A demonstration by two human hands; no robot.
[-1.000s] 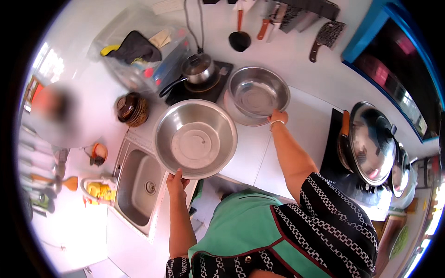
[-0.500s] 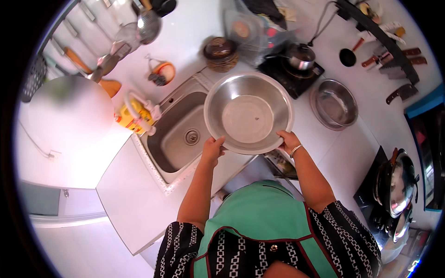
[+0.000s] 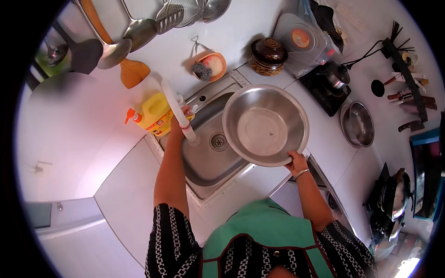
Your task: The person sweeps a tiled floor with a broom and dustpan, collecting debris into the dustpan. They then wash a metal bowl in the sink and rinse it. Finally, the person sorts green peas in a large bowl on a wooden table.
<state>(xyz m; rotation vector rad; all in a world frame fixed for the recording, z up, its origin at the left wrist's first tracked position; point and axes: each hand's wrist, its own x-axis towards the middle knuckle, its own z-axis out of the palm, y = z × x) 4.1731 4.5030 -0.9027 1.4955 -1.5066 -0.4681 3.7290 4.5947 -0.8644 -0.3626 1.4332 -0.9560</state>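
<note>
My right hand (image 3: pixel 296 163) is closed on the near right rim of a wide stainless steel basin (image 3: pixel 262 125). The basin is tilted toward me above the right part of the sink (image 3: pixel 204 164), and a small dark speck shows on its bottom. My left hand (image 3: pixel 178 121) is at the white faucet (image 3: pixel 175 104), behind the curved spout. The spout covers most of its fingers, so their grip is hidden. Beside that hand stands a yellow jug with an orange pump top (image 3: pixel 155 113).
Ladles and spatulas (image 3: pixel 116 51) hang at the upper left. A wall holder (image 3: pixel 213 65) carries a grey scrubber. A lidded brown pot (image 3: pixel 268 55) stands behind the sink. Rightward are a small pan (image 3: pixel 336 76) on a black cooktop, metal bowls (image 3: pixel 360 124), and a knife rack (image 3: pixel 412 88).
My left hand has let go of the basin and moved left to the faucet. My right hand still holds the basin. The view has shifted, showing the hanging utensils closer.
</note>
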